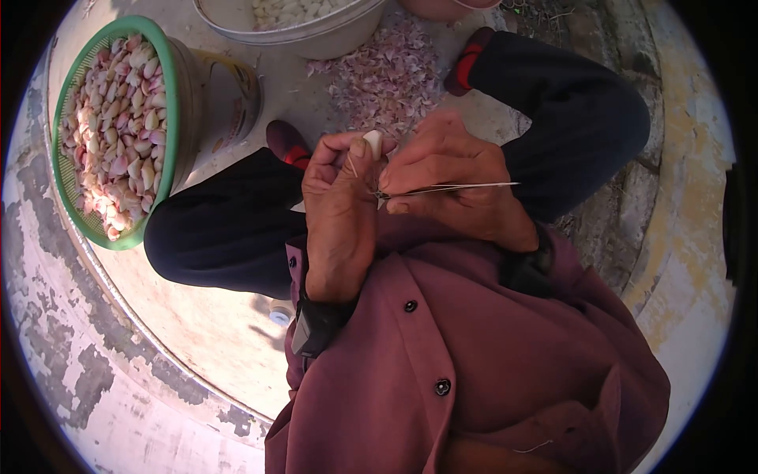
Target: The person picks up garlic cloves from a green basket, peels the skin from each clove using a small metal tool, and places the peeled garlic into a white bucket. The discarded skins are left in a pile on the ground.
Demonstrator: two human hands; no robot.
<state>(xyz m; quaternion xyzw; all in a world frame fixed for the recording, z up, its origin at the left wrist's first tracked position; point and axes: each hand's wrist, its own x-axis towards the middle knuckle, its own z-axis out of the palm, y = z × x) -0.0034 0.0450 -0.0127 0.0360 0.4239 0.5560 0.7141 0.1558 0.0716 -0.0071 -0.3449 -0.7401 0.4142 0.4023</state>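
Observation:
My left hand (339,217) is closed, pinching a white peeled garlic clove (373,142) between thumb and fingertips. Close beside it, my right hand (458,178) is closed on a thin wire-like tool (474,186), whose straight, light-coloured end sticks out to the right. A small dark part of it shows between the two hands; its working end is too small to make out. Below the hands' far side, a heap of pinkish garlic skins (387,79) lies on the ground.
On the left, a green mesh basket (162,59) full of unpeeled cloves rests on a bucket (229,95). A pale basin (339,31) with peeled cloves stands at the top, beside a pinkish container (446,6). My bent legs frame the hands.

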